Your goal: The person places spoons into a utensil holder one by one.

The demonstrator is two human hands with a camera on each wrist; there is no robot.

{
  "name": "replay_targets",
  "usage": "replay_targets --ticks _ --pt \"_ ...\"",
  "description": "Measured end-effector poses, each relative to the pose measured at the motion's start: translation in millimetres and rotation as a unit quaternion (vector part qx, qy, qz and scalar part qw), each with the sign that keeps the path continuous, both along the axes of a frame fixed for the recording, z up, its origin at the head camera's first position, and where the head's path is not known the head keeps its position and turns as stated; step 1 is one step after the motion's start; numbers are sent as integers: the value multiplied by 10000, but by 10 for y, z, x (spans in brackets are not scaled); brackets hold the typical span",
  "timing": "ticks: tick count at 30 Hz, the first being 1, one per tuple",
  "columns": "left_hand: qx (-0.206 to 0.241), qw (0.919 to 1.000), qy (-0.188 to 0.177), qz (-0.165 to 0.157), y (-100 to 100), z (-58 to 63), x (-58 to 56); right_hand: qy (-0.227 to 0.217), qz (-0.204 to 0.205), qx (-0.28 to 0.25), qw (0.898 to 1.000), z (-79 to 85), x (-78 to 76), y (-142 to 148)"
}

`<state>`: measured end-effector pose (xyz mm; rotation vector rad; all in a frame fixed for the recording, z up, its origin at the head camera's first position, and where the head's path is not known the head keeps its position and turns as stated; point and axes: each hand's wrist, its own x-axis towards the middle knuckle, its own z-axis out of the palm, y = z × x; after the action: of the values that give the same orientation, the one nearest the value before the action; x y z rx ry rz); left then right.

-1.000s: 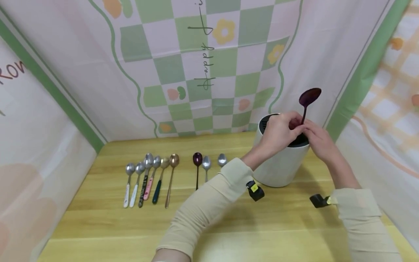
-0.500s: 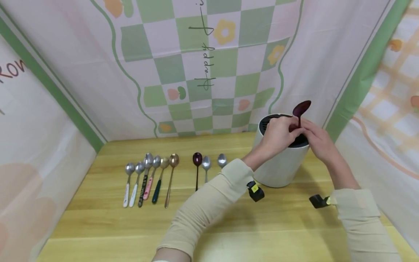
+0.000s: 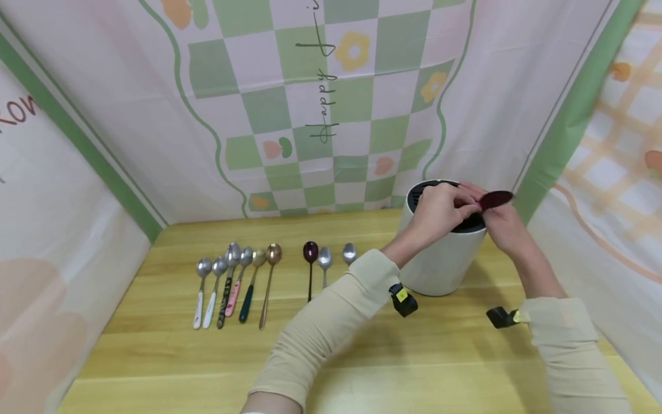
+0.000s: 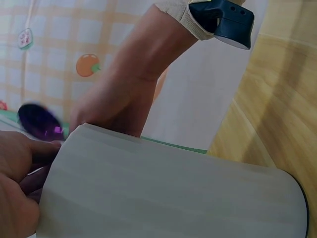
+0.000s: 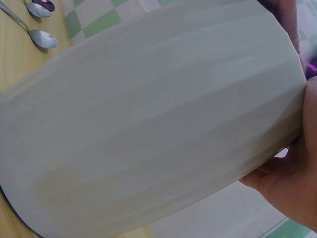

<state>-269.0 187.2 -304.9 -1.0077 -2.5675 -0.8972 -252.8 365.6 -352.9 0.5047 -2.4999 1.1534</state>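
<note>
A dark purple spoon (image 3: 496, 199) stands handle-down at the right side of a white cylindrical holder (image 3: 439, 261) with a black slotted top (image 3: 468, 224). My left hand (image 3: 439, 210) reaches over the holder and pinches the spoon near its bowl between thumb and forefinger. The handle below is hidden. In the left wrist view the bowl of the spoon (image 4: 37, 120) is blurred. My right hand (image 3: 504, 227) lies at the holder's right rim, palm turned up behind the spoon bowl, fingers extended. The right wrist view shows this hand (image 5: 292, 188) against the holder's wall.
Left of the holder, on the wooden table (image 3: 207, 368), lie another purple spoon (image 3: 310, 253) and two silver spoons, one a silver spoon (image 3: 349, 253) nearest the holder. Further left is a row of several spoons, including a pink-handled spoon (image 3: 234, 293). A printed curtain (image 3: 331, 144) hangs behind.
The purple spoon has sunk toward the holder, and its bowl has tipped over to the right. My right hand's fingers have opened out from around it; my left hand has barely moved.
</note>
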Motion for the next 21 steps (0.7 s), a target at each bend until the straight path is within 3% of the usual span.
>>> replay_targets --ticks 4,10,21 --pt "-35 9999 -95 -88 -20 5 0 230 215 -120 9994 -2 -5 -16" --pt "64 9999 8 -129 -127 9 23 31 406 -404 9984 -21 -4 -3" --pt "872 9953 -113 -402 -477 71 183 -205 379 -520 9977 -42 5 12"
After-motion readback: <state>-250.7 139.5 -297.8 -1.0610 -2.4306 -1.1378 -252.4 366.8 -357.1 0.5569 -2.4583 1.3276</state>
